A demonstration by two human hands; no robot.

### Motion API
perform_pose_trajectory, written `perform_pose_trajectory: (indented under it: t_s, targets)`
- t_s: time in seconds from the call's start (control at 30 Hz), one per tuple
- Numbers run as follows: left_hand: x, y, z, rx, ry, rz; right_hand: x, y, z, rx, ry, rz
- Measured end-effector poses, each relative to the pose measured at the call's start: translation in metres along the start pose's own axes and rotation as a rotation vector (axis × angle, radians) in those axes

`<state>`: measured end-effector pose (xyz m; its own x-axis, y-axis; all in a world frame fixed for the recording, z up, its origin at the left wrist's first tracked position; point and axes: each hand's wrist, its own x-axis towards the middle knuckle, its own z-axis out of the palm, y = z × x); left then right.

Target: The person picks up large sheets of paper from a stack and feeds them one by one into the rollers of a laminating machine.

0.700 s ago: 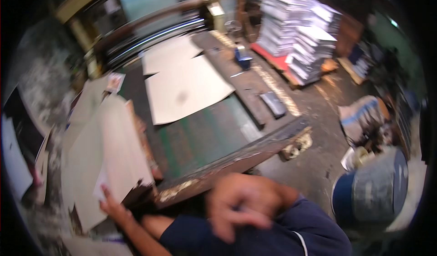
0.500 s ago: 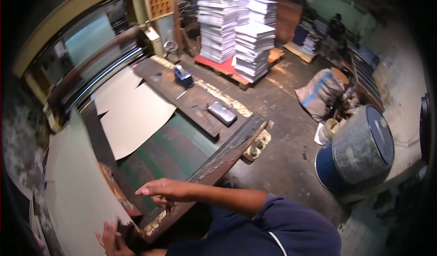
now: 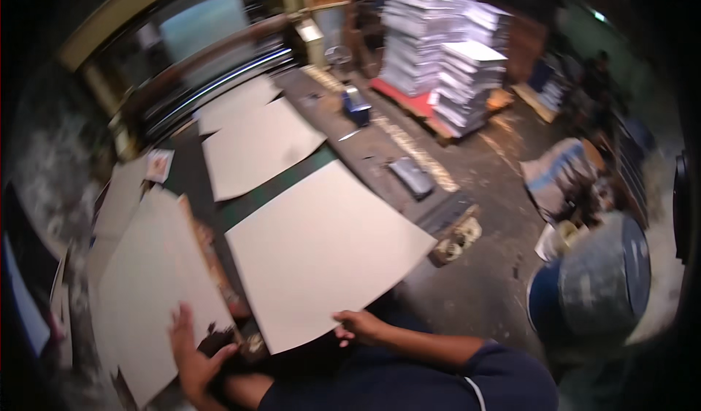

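Note:
A large plain beige cardboard sheet [image 3: 321,250] lies over the near end of the machine's feed table. At its near edge my right hand [image 3: 359,327] is closed, pinching the board between thumb and fingers. My left hand [image 3: 196,360] has its fingers spread and holds nothing. It is over the near right part of another beige sheet [image 3: 153,279] on the left; whether it touches that sheet I cannot tell. Farther up the table, two overlapping cardboard sheets [image 3: 259,148] run toward the rollers [image 3: 219,90].
On the dark side board [image 3: 314,104] are a blue container [image 3: 356,106] and a grey oblong case [image 3: 411,176]. Tall paper stacks [image 3: 416,46] stand on a pallet beyond. To the right are a sack [image 3: 558,177] and a blue-grey drum [image 3: 595,279]. A person [image 3: 595,82] is in the dim background.
A cardboard sheet now covers the table's near end, its edge in my right hand, which has moved right and down. My left hand has moved slightly up and right. The view has shifted left.

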<state>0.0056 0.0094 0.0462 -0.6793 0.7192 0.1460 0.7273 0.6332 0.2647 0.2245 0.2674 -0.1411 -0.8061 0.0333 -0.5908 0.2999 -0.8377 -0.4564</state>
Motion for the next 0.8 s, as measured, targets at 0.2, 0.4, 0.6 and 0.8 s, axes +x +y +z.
perform_pose_trajectory:
  t_s: [0.2, 0.4, 0.6, 0.8]
  targets:
    - [-0.003, 0.0, -0.004, -0.153, 0.062, -0.082, 0.009, 0.013, -0.004, 0.035, 0.021, -0.008]
    - [-0.009, -0.004, 0.002, -0.643, 0.267, -0.263, 0.079, -0.037, 0.004, 0.094, -0.01, -0.018]
    - [-0.007, -0.006, 0.017, -0.769, 0.448, -0.39, 0.138, -0.079, 0.022, 0.08, -0.012, -0.136]
    - [0.002, -0.007, 0.012, -1.073, 0.897, -0.537, 0.174, -0.1, 0.028, 0.104, 0.078, -0.289]
